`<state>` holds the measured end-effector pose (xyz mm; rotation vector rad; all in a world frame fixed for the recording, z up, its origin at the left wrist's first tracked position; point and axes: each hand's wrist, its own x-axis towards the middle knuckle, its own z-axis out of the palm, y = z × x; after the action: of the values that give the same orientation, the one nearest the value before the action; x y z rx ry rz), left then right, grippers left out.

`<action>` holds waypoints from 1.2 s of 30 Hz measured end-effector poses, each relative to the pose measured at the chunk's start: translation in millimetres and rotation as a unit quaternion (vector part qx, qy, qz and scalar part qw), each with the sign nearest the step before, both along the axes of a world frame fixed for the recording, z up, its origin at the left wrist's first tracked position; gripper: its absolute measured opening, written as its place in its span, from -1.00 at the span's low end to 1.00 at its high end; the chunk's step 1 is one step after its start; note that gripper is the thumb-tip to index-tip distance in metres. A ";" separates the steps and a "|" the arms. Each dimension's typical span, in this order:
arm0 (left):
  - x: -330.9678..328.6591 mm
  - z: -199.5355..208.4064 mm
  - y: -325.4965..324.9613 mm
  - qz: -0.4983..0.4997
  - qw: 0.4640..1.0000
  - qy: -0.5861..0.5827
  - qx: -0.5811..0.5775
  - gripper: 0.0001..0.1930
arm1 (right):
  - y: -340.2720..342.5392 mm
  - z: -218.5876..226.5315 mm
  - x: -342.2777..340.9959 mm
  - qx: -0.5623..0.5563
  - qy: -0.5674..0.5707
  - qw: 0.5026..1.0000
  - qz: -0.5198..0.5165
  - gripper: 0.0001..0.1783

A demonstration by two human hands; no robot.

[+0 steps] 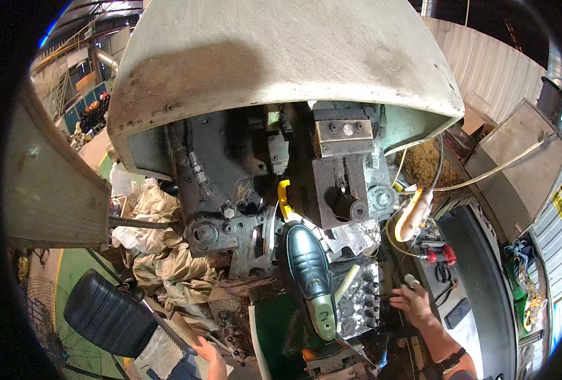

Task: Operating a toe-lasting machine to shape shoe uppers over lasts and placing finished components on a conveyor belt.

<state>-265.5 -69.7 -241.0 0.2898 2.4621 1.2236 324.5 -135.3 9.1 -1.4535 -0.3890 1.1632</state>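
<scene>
The black shoe (305, 253) sits between the two hands and ahead of them, its toe pointing away toward the big machine (341, 183). Neither hand is on it. Its top is shiny, so it may be slippery and easy to scratch. The green block (323, 315) inside looks hard, so the shoe should feel stiff and a bit heavy. Good places to hold are its two sides, or the block at the heel end. The right hand (414, 305) has its fingers apart, just by a small grey knob (411, 280). The left hand (211, 358) is near the black chair (110, 313); I cannot tell if it grips anything.
</scene>
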 end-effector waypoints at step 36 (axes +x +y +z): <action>233.1 294.5 -8.6 -0.517 0.784 -0.171 0.299 -0.19 | 23.5 13.7 -78.7 0.070 -0.417 0.863 0.275 -0.53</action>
<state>-32.3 -78.3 53.4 1.2487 1.1433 1.2700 245.8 -111.7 22.9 -1.7142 -1.5418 0.8291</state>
